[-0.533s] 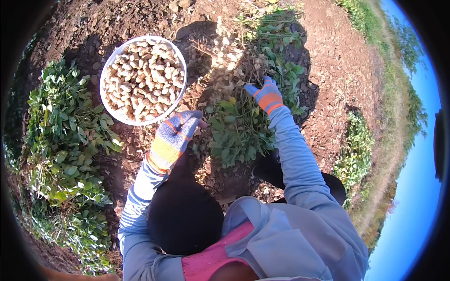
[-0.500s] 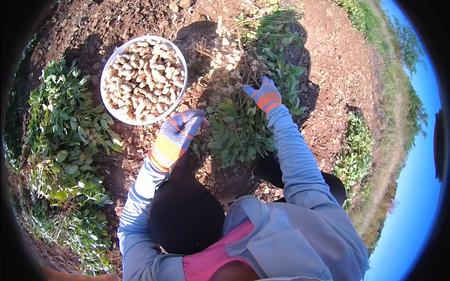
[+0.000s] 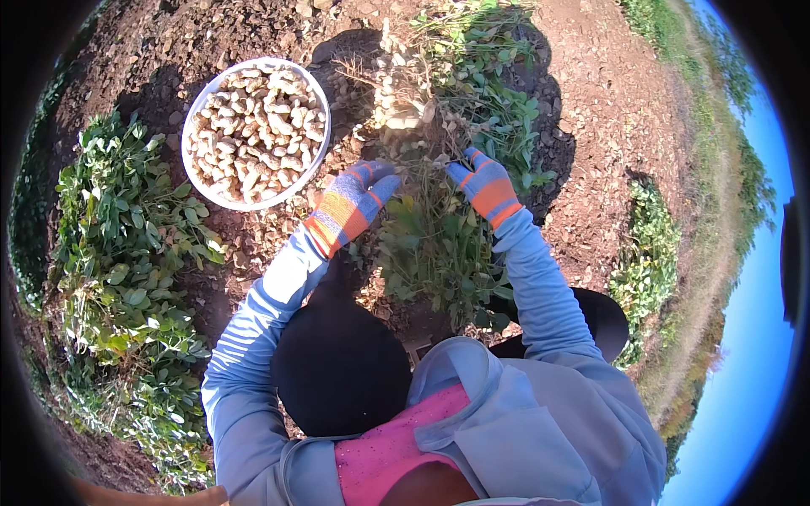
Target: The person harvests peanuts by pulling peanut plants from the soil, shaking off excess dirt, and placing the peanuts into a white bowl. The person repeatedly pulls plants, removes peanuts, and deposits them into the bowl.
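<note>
Bringing both gloved hands to one pile, we have our left hand (image 3: 354, 202) and right hand (image 3: 489, 185) on either side of a loose heap of green leafy plants (image 3: 443, 253) lying on the ground in front of our knees. The left hand has its fingers curled together at the heap's left edge; we cannot tell whether it pinches a stem. The right hand sits at the right edge, thumb and fingers bent toward the stems, its grip partly hidden among them. Just beyond our fingers, on the far side, lies a tangle of pale tan pods and thin dry roots (image 3: 401, 114).

To the left, near the left hand but apart from it, stands a round white pail (image 3: 240, 204) filled with tan unshelled peanuts (image 3: 257, 133). We judge that a careless swing of the left forearm could knock its rim and spill the top layer, since the pods reach close to the edge. A hard tug could snap the brittle-looking roots and drop pods into the clods, where their similar colour would make them easy to miss; our own shadow over the heap could add to that.

The pods look dry, ridged and pinched at the waist; the leaves are small, oval and limp. The gloves are knitted, grey-blue with orange bands, below wrinkled pale-blue sleeves (image 3: 553, 291). The reddish-brown soil (image 3: 599, 135) is crumbly and stony.
</note>
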The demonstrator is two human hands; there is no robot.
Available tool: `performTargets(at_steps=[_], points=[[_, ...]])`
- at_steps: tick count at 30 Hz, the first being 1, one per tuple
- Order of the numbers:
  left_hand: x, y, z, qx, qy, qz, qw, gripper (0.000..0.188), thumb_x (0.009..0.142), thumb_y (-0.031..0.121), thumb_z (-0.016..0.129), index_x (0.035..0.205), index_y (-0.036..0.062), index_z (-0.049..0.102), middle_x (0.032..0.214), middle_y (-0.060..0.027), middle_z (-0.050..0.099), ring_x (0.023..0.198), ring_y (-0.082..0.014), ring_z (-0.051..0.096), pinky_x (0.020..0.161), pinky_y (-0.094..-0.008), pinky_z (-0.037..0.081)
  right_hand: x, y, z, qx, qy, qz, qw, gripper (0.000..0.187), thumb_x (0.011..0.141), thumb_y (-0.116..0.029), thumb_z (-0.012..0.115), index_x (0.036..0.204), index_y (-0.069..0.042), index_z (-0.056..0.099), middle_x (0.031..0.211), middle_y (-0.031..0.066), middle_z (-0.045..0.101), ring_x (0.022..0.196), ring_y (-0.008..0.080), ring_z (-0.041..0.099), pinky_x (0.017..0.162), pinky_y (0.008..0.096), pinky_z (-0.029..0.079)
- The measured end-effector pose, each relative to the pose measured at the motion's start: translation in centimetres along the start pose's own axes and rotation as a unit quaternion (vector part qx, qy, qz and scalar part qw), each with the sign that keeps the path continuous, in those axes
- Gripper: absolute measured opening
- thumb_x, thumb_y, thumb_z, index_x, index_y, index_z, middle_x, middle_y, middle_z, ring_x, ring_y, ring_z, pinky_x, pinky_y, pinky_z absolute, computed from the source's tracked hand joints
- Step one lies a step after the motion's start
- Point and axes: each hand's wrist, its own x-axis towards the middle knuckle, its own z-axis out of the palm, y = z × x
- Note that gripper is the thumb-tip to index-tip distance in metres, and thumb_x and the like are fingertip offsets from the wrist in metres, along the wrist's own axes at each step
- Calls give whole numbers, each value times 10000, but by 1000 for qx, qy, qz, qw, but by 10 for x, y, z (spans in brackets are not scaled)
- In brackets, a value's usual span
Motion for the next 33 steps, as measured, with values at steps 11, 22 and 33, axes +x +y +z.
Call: performTargets(at_steps=[11, 22, 33], points=[[-9, 36, -16, 76, -97, -97, 988, 368, 775, 326, 639, 934, -6, 630, 728, -92, 612, 630, -145, 562, 563, -285, 445, -68, -40, 52, -54, 42, -131, 989, 428, 766, -355, 630, 1026, -28, 534, 893, 173, 612, 832, 351, 585, 698, 400, 467], [-63, -11, -41, -107, 84, 35, 990, 434, 726, 88, 695, 1115, -5, 526, 1007, -100, 611, 918, -162, 571, 826, -302, 452, -81, -78, 51, 18, -133, -276, 952, 479, 751, -413, 644, 1017, -28, 544, 901, 160, 617, 838, 314, 597, 719, 377, 466], [-76, -1, -34, -264, -27, 67, 962, 539, 780, 34, 606, 1277, 9, 400, 1194, -82, 524, 1086, -170, 486, 955, -314, 361, 66, -46, 79, 440, -390, -120, 800, 614, 906, -538, 307, 1285, -65, 406, 1276, 89, 450, 1099, 218, 499, 836, 310, 469]])
